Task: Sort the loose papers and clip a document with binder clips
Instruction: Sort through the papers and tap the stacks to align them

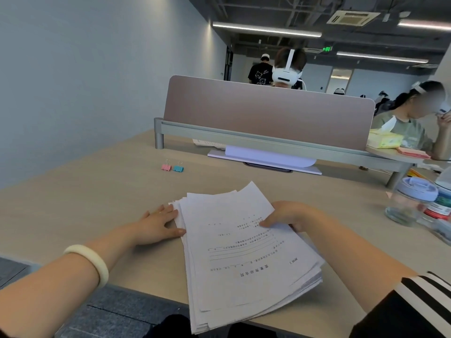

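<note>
Left hand [159,222] lies flat, fingers straight against the paper stack's [244,259] edge to square it; right hand [290,215] pinches the top sheets, steadying them. Clips [172,167] wait nearby.

Pale wall [85,69], wooden desk [85,198], mauve divider [266,113], ceiling striplights [266,31]

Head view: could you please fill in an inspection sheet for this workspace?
Surface: light wood desk; paper stack overhangs its near edge.
Job's things: paper stack uneven, unclipped; pink binder clip and blue binder clip side by side, far left.
Clutter: clear bottle at right; white sheets under divider panel.
Hands: left hand flat, touching stack's left edge; right hand pinching its right edge.
Cables: nothing seen.
Surroundings: headset wearer behind divider panel; another person seated right.
</note>
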